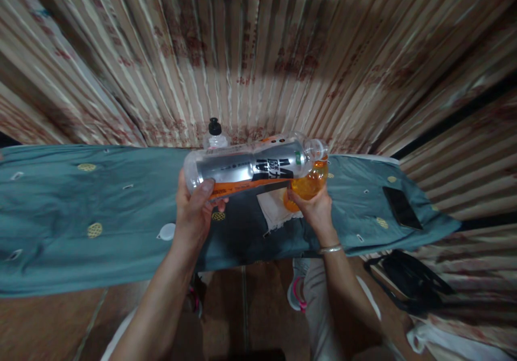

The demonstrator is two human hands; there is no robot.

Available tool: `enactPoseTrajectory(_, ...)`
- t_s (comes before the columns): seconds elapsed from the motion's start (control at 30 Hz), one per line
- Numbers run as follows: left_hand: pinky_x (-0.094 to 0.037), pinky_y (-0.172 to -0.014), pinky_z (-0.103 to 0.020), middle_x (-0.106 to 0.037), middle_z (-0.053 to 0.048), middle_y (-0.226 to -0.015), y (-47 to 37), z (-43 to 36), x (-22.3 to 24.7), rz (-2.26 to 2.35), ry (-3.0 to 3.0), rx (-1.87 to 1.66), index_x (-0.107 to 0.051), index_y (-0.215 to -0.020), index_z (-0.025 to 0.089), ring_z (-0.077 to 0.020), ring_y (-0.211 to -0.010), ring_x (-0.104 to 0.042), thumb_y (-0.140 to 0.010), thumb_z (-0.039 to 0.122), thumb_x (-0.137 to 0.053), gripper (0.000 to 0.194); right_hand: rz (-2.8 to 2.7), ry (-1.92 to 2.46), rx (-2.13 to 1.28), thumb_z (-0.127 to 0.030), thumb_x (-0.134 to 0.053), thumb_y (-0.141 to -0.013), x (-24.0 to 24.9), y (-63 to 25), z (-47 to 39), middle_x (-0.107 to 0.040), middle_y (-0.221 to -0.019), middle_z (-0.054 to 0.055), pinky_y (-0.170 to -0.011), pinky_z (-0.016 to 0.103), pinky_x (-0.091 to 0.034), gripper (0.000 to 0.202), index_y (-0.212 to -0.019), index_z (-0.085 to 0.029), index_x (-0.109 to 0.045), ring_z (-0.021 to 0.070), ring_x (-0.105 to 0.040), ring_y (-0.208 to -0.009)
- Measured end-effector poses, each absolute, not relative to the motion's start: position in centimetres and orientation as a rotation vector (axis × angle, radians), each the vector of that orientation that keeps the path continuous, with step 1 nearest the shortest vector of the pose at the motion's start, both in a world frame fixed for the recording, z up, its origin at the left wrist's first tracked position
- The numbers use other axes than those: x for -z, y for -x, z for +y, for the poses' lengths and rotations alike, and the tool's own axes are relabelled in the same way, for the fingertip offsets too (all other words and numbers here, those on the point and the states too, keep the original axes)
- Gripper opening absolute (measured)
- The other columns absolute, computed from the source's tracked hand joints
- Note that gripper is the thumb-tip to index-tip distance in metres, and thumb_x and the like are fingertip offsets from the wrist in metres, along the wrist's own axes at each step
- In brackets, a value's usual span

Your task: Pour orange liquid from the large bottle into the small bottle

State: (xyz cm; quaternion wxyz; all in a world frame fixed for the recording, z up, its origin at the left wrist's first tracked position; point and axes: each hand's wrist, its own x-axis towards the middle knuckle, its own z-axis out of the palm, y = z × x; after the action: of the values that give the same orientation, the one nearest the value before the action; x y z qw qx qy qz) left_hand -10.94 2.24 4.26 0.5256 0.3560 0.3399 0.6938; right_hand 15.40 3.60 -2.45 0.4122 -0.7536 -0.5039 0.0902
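- Clear plastic bottle with silver-and-orange label (242,168): nearly horizontal, base end in left hand (196,205), neck pointing out above right hand (317,207).
- Left hand: thumb and fingers closed about the base end.
- Right hand: curled around translucent orange bottle (310,186); its top partly hidden by the clear neck, contact cannot be told.
- White fringed cloth (271,210): between hands.
- Black rectangular phone (402,208): right of right hand.

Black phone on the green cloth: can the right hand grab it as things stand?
Probably not: the right hand is occupied gripping the orange bottle, though the black phone lies uncovered, off to that hand's right.
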Motion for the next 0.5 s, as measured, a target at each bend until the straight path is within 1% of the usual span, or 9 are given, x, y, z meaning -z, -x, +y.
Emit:
enactPoseTrajectory(0.1, -0.044, -0.036, -0.022, -0.064, 0.002, -0.070, 10.88, 2.15, -4.55, 0.835, -0.841, -1.650, -0.059, -0.104, 0.022, -0.0144, -0.048, -0.062, -0.062, 0.043, -0.090, 0.056, -1.258, 1.909, -0.235, -0.062, -0.077, -0.058, 2.31, -15.32, 3.59, -0.072, -0.114, 0.020, -0.085, 0.048, -0.056, 0.082, -0.121, -0.015, -0.054, 0.0392, -0.071, -0.104)
enactPoseTrajectory(0.23, -0.042, -0.034, -0.023, -0.064, 0.002, -0.069, 10.77, 2.13, -4.71, 0.838, -0.821, -1.664, -0.058, -0.096, 0.022, -0.0148, -0.047, -0.061, -0.060, 0.042, -0.091, 0.053, -1.259, 1.898, -0.234, -0.062, -0.079, -0.057, 2.43, -15.39, 3.60, -0.073, -0.112, 0.019, -0.085, 0.048, -0.056, 0.079, -0.118, -0.017, -0.054, 0.0384, -0.071, -0.103)
enactPoseTrajectory(0.3, -0.042, -0.034, -0.023, -0.064, 0.001, -0.070, 10.75, 2.15, -4.63, 0.826, -0.825, -1.680, -0.057, -0.094, 0.022, -0.0147, -0.047, -0.061, -0.061, 0.042, -0.090, 0.051, -1.262, 1.880, -0.230, -0.062, -0.079, -0.058, 2.57, -15.46, 3.61, -0.074, -0.110, 0.017, -0.085, 0.049, -0.056, 0.079, -0.118, -0.018, -0.054, 0.0379, -0.072, -0.101)
enactPoseTrajectory(0.4, -0.041, -0.035, -0.023, -0.064, 0.001, -0.071, 10.77, 2.18, -4.47, 0.817, -0.833, -1.687, -0.058, -0.099, 0.022, -0.0149, -0.047, -0.060, -0.063, 0.042, -0.089, 0.052, -1.260, 1.864, -0.232, -0.062, -0.079, -0.058, 2.69, -15.51, 3.58, -0.074, -0.109, 0.016, -0.085, 0.049, -0.056, 0.079, -0.120, -0.019, -0.055, 0.0369, -0.072, -0.100)
enactPoseTrajectory(0.5, -0.042, -0.036, -0.023, -0.065, 0.001, -0.072, 10.84, 2.22, -4.40, 0.824, -0.834, -1.677, -0.060, -0.107, 0.023, -0.0151, -0.048, -0.061, -0.062, 0.042, -0.090, 0.057, -1.263, 1.853, -0.234, -0.062, -0.079, -0.059, 2.63, -15.48, 3.54, -0.073, -0.112, 0.018, -0.086, 0.049, -0.056, 0.081, -0.122, -0.017, -0.054, 0.0372, -0.071, -0.102)
